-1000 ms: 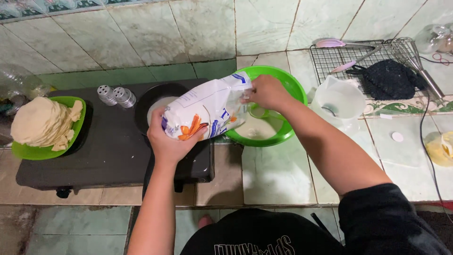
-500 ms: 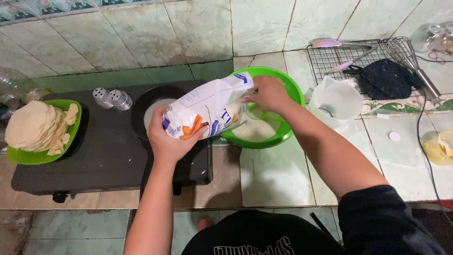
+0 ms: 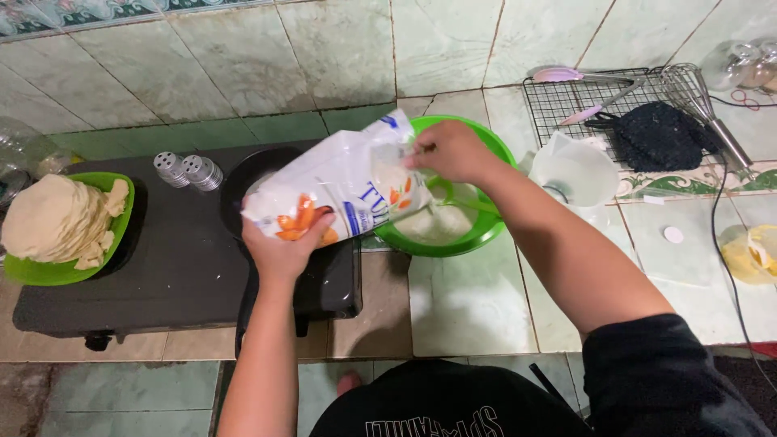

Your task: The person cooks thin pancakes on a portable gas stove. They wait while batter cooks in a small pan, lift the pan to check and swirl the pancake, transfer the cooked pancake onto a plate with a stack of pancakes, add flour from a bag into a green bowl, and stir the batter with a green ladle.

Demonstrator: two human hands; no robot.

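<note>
Flour bag (image 3: 336, 190): bottom end swung further left and lower, now over the black pan (image 3: 243, 174); open top raised and tipped toward the green bowl (image 3: 486, 235), steeper than in the 2 earlier pictures. More of the orange print turned into view.
Left hand (image 3: 283, 247): shifted left with the bag's bottom, gripping from beneath, fingers wrapped over the lower edge.
Right hand (image 3: 449, 152): lifted slightly toward the bowl's far rim, pinching the bag's open corner higher than before.
Bowl contents: white heap inside slightly larger than 1.0 s ago.
</note>
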